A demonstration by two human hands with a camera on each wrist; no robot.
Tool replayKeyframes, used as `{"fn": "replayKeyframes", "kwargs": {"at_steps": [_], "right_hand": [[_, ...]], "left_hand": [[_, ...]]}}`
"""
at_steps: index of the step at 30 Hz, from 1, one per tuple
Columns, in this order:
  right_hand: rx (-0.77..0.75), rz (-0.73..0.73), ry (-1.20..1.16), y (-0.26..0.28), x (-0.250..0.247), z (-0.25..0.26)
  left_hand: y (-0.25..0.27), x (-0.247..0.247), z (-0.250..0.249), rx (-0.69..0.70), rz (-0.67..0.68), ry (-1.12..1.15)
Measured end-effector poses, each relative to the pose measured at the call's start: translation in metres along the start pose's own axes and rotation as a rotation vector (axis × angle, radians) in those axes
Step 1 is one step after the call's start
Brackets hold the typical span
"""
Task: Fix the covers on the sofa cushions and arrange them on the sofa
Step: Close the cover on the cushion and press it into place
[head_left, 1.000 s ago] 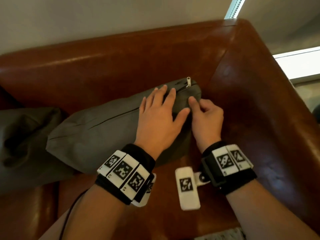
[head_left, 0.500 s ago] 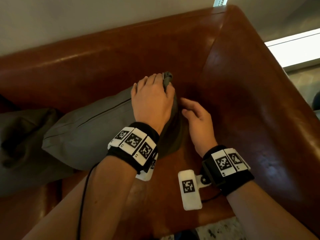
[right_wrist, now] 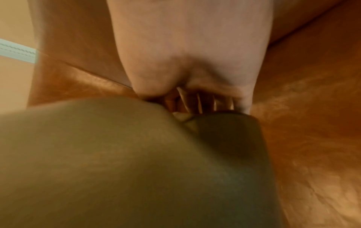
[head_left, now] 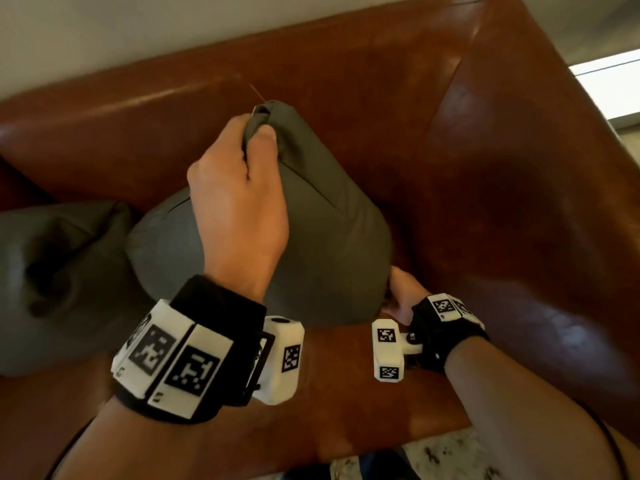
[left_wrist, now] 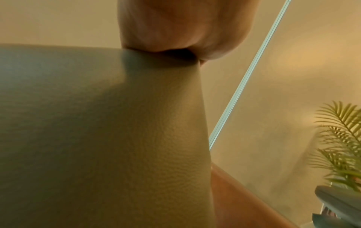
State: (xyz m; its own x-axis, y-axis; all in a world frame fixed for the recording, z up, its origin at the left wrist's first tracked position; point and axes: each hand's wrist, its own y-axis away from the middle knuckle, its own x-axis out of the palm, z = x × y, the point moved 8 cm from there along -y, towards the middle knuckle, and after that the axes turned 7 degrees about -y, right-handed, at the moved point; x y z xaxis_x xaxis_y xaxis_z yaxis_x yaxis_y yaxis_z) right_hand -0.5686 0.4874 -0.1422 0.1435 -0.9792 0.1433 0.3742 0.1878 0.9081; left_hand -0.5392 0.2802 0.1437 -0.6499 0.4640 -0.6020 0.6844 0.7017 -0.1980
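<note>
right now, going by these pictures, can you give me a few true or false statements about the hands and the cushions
1. The left hand pinches the top corner of the grey cushion. True.
2. The right hand rests flat on the armrest. False: its grip is on the cushion's lower corner.
3. A second grey cushion lies to the left on the brown sofa. True.
4. The held cushion lies flat on the seat. False: it stands on end.

A palm-like plant [left_wrist: 339, 138] stands by a pale wall [left_wrist: 293, 77]; its pot is perhaps hidden.
</note>
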Motion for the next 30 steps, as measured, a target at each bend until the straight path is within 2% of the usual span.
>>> {"fn": "replayKeyframes", "kwargs": {"at_steps": [3, 6, 8, 10, 12, 14, 16, 18, 20, 21, 23, 26, 28, 30], "right_hand": [[-0.082, -0.070, 0.075, 0.007, -0.008, 0.009], [-0.364, -0.167, 0.363, 0.012, -0.024, 0.045], [-0.512, -0.257, 0.488, 0.027, -0.034, 0.068], [-0.587, -0.304, 0.559, 0.049, -0.038, 0.086], [-0.665, -0.321, 0.638, 0.076, -0.032, 0.101], [-0.741, -0.329, 0.671, 0.097, -0.025, 0.114], [-0.752, -0.300, 0.664, 0.111, -0.015, 0.121], [-0.732, -0.267, 0.660, 0.118, -0.001, 0.123], [-0.748, -0.242, 0.712, 0.128, 0.023, 0.125], [-0.765, -0.243, 0.731, 0.134, 0.034, 0.127], [-0.793, -0.246, 0.762, 0.141, 0.050, 0.130], [-0.801, -0.206, 0.818, 0.147, 0.062, 0.135], [-0.749, -0.164, 0.781, 0.147, 0.061, 0.139], [-0.712, -0.147, 0.772, 0.144, 0.060, 0.142]], "left_hand": [[-0.001, -0.006, 0.001, 0.010, 0.006, 0.082], [-0.006, -0.019, 0.015, 0.003, -0.052, 0.017], [-0.012, -0.033, 0.039, -0.044, -0.150, -0.064], [-0.014, -0.043, 0.065, -0.109, -0.227, -0.109], [-0.013, -0.045, 0.086, -0.218, -0.215, -0.122], [-0.010, -0.037, 0.100, -0.273, -0.130, -0.171], [-0.005, -0.032, 0.096, -0.204, -0.061, -0.308], [0.002, -0.024, 0.072, -0.038, -0.020, -0.383], [0.013, -0.006, 0.028, 0.167, 0.060, -0.316], [0.019, 0.005, 0.005, 0.252, 0.126, -0.309], [0.028, 0.035, -0.026, 0.342, 0.357, -0.484], [0.029, 0.064, -0.018, 0.358, 0.736, -0.834], [0.028, 0.066, -0.006, 0.409, 0.841, -0.927], [0.035, 0.068, 0.000, 0.536, 0.847, -0.998]]}}
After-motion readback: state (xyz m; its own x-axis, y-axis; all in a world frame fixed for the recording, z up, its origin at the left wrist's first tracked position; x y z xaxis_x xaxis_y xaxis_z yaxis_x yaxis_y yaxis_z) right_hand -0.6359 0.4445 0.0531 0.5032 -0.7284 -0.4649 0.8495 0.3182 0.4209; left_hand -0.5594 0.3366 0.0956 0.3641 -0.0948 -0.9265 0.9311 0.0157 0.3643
